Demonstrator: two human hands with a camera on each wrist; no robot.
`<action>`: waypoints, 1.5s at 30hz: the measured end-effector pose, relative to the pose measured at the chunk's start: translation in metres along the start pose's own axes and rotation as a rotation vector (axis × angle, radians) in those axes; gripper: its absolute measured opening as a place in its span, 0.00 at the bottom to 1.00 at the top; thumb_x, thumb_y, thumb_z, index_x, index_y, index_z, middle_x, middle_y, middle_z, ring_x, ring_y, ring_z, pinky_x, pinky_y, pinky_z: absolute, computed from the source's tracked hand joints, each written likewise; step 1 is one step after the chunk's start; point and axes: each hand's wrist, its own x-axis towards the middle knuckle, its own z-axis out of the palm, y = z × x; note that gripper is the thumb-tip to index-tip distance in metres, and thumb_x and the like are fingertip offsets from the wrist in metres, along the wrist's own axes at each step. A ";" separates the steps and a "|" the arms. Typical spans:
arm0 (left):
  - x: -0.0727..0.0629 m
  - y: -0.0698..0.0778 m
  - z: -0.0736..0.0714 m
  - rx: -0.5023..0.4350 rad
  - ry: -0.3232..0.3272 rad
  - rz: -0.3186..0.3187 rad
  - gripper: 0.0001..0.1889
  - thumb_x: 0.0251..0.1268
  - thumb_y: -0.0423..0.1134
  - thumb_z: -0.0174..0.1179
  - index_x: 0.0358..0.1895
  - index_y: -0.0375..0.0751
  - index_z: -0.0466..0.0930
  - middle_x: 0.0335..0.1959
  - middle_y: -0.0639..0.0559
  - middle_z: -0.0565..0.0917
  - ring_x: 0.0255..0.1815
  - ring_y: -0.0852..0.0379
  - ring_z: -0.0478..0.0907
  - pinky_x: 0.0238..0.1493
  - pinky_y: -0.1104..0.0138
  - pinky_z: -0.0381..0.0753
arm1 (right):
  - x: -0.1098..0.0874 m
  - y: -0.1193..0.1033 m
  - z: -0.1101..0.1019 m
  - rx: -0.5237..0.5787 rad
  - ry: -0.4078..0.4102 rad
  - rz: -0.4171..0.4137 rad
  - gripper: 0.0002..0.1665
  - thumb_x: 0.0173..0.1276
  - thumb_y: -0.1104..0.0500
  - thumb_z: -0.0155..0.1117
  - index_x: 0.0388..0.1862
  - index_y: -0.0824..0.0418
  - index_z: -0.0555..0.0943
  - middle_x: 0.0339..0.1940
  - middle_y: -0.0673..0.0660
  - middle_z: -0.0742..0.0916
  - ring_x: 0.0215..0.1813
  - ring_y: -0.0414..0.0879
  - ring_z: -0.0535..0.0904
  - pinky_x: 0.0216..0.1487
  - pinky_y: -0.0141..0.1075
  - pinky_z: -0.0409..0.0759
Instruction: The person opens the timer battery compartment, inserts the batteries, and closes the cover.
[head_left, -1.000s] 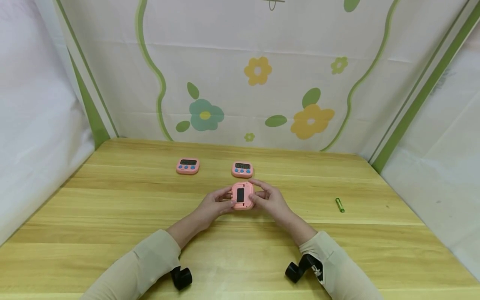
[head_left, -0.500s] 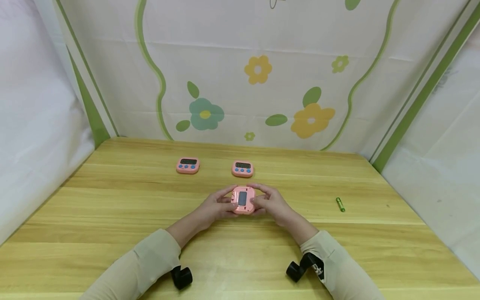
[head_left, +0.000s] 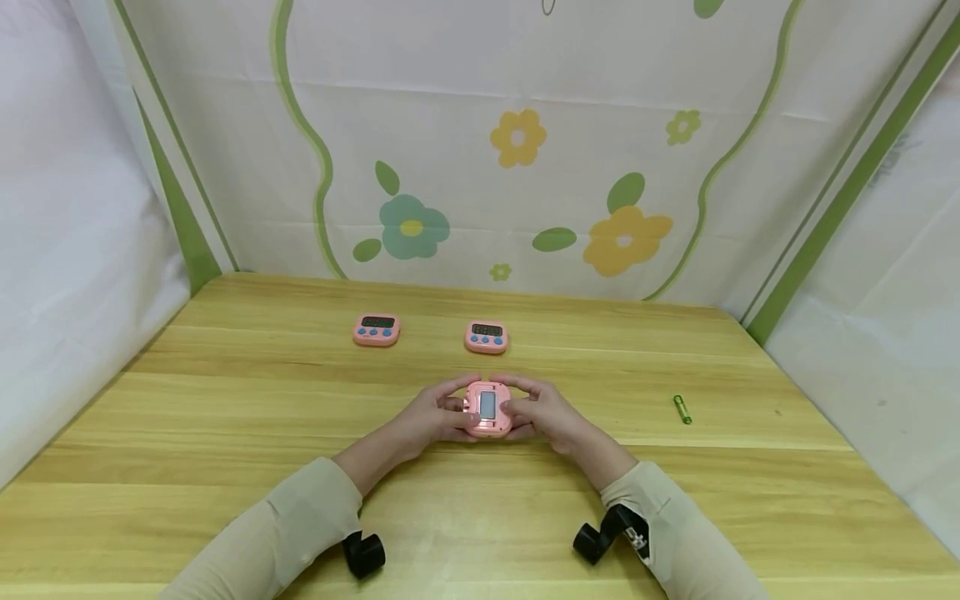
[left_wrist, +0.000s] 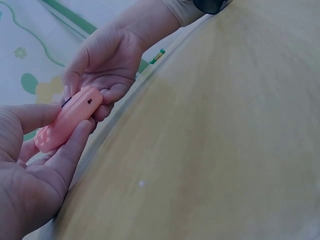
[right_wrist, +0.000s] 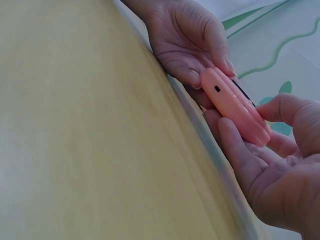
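Observation:
Between both hands is a pink digital timer (head_left: 489, 427), its back with a dark rectangular piece facing the head camera. My left hand (head_left: 422, 422) grips its left side, thumb on the back and fingers around the edge. On the opposite side my right hand (head_left: 553, 417) pinches it the same way. In the left wrist view the timer (left_wrist: 75, 117) appears edge-on with a small dark slot. The right wrist view also shows the timer's edge (right_wrist: 235, 107), held from both ends. Its front is hidden from the head camera.
Two more pink timers with blue buttons lie face up farther back, a left timer (head_left: 377, 331) and a middle timer (head_left: 486, 337). A small green tube-like piece (head_left: 682, 409) lies at right. White patterned cloth (head_left: 555, 167) closes off the wooden table's (head_left: 225, 400) back.
Both hands have brought the timer slightly nearer to the body and tilted it, so its dark panel now reflects light. The other timers and green piece stay in place.

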 end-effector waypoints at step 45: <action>0.002 0.003 0.007 0.006 0.112 -0.060 0.32 0.51 0.20 0.53 0.62 0.38 0.59 0.39 0.36 0.76 0.29 0.49 0.78 0.35 0.58 0.78 | 0.004 0.003 0.001 0.083 0.014 0.038 0.28 0.59 0.66 0.54 0.59 0.66 0.64 0.26 0.59 0.82 0.23 0.45 0.78 0.23 0.34 0.79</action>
